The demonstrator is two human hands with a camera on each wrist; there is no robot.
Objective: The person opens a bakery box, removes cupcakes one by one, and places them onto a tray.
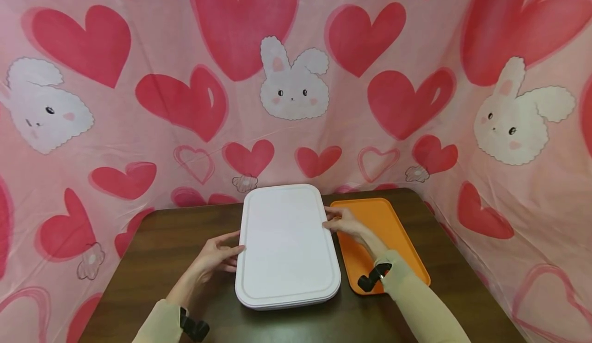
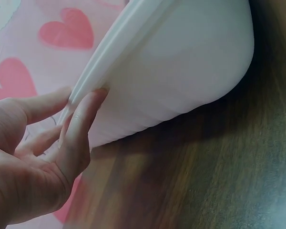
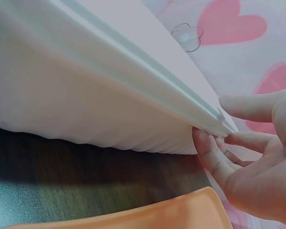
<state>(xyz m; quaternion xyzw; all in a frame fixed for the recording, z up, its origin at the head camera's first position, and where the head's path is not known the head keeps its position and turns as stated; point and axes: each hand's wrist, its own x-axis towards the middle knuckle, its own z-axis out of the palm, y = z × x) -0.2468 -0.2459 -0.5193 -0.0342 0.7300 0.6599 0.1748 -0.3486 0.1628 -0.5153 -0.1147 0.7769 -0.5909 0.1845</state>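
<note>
A white plastic storage box (image 1: 288,245) with rounded corners and a flat white lid stands lengthwise in front of me in the head view. Its left long edge is pinched by my left hand (image 1: 215,256), thumb on top and fingers beneath the rim. In the left wrist view those fingertips (image 2: 97,95) press up under the lip. On the opposite long edge, farther back, my right hand (image 1: 343,223) pinches the rim the same way. The right wrist view shows the box's ribbed side wall (image 3: 86,102) with a dark shadow along its base. The box's inside is hidden by the lid.
Right of the box an orange tray (image 1: 395,237) lies on the dark wooden table (image 1: 171,260), under my right forearm. A pink cloth (image 1: 291,142) with hearts and rabbits hangs behind the table and along both sides. Black camera mounts (image 1: 193,327) sit on my wrists.
</note>
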